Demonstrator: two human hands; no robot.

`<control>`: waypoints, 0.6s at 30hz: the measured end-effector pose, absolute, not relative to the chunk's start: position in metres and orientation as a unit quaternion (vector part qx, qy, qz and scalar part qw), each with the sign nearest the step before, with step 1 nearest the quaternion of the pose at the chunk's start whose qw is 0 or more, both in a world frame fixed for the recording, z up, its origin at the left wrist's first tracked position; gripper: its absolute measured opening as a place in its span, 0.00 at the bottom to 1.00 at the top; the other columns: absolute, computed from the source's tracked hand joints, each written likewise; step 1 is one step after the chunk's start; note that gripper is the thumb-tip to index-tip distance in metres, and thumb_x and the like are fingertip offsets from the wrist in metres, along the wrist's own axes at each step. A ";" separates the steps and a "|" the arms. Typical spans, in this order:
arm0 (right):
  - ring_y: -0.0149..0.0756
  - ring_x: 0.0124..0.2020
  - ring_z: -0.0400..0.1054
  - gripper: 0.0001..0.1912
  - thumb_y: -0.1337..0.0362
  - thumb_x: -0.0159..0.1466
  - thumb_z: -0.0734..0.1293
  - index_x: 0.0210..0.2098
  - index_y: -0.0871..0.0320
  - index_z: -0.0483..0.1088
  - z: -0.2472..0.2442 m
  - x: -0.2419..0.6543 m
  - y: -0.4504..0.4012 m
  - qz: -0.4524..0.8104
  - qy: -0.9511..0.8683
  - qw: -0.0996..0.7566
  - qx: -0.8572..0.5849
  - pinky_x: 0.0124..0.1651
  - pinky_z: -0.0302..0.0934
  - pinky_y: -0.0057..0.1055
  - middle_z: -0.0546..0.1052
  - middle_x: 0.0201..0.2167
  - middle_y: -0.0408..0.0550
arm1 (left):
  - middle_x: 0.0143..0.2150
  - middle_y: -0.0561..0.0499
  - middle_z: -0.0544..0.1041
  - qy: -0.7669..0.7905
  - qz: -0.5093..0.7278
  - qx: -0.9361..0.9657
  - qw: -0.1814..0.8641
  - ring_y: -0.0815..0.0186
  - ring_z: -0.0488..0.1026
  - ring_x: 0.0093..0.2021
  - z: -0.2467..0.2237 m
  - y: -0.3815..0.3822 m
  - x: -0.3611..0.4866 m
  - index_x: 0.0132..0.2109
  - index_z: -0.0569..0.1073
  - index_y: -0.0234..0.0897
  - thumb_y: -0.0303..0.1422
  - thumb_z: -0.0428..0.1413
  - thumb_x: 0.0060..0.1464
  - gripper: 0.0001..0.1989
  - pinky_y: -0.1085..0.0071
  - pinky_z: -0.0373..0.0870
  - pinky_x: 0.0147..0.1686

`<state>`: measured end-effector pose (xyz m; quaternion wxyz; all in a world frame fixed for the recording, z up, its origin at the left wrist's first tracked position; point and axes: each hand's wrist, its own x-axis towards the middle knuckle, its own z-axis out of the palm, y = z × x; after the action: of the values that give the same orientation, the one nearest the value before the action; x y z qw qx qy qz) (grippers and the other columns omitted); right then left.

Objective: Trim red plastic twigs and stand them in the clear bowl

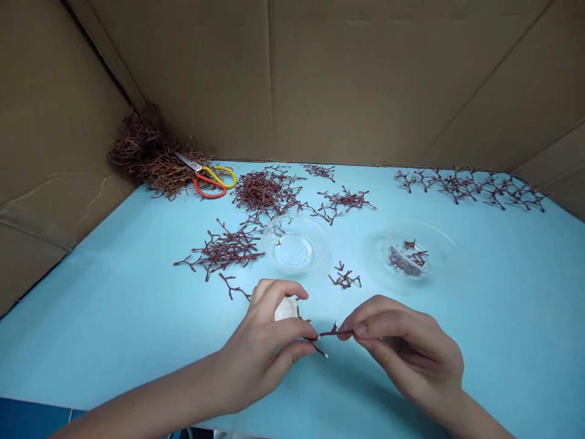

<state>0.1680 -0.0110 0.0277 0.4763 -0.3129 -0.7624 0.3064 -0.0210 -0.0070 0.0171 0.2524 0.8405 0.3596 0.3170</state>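
Note:
Between my two hands is a thin reddish-brown twig with short side branches. Small white dabs show at several of its tips. My left hand pinches its left end between thumb and finger, with the other fingers curled above. My right hand holds the right end in a fingertip pinch. Behind the fingers of my left hand a rounded white thing is partly hidden; I cannot make out what it is. Just beyond the hands lies a small group of short twig pieces.
Two transparent plastic bowls stand on the light blue table; the right one has twig bits inside. Piles of branched twigs spread left and behind. Scissors rest on a tangled brown heap. Cardboard walls enclose the table.

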 end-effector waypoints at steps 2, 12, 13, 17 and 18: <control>0.30 0.27 0.68 0.14 0.77 0.56 0.59 0.36 0.53 0.65 0.027 0.167 -0.011 0.315 -0.760 0.481 -0.305 0.27 0.64 0.25 0.71 0.26 0.44 | 0.41 0.48 0.60 0.365 0.329 0.837 0.240 0.64 0.58 0.42 0.018 -0.007 -0.021 0.32 0.70 0.39 0.24 0.49 0.51 0.07 0.70 0.61 0.39; 0.35 0.31 0.68 0.07 0.70 0.58 0.58 0.33 0.60 0.67 -0.015 0.153 0.017 0.201 -0.828 0.250 -0.460 0.31 0.64 0.31 0.72 0.31 0.50 | 0.35 0.49 0.62 0.409 0.378 0.827 0.074 0.65 0.58 0.37 0.018 0.003 -0.028 0.26 0.64 0.34 0.23 0.47 0.52 0.08 0.69 0.58 0.35; 0.36 0.32 0.68 0.07 0.70 0.58 0.59 0.33 0.60 0.68 -0.019 0.149 0.019 0.188 -0.839 0.225 -0.458 0.32 0.64 0.32 0.72 0.31 0.51 | 0.35 0.49 0.62 0.410 0.378 0.828 0.058 0.65 0.57 0.37 0.017 0.004 -0.028 0.26 0.64 0.34 0.24 0.47 0.52 0.08 0.69 0.58 0.35; 0.37 0.30 0.68 0.06 0.71 0.57 0.60 0.29 0.60 0.69 -0.029 0.138 0.024 0.172 -0.847 0.214 -0.456 0.30 0.63 0.32 0.72 0.28 0.49 | 0.35 0.48 0.62 0.417 0.369 0.830 0.029 0.64 0.57 0.36 0.015 0.006 -0.027 0.26 0.65 0.34 0.25 0.47 0.52 0.08 0.68 0.57 0.35; 0.36 0.29 0.68 0.06 0.71 0.57 0.60 0.28 0.60 0.68 -0.029 0.139 0.025 0.174 -0.844 0.221 -0.457 0.30 0.63 0.31 0.72 0.27 0.49 | 0.35 0.48 0.62 0.421 0.366 0.829 0.030 0.64 0.57 0.37 0.014 0.007 -0.027 0.26 0.65 0.34 0.25 0.47 0.52 0.08 0.68 0.57 0.35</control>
<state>0.1386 0.0248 -0.0288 0.2205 -0.4572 -0.8439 0.1736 -0.0270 0.0065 0.0143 0.0301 0.8290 0.4214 0.3664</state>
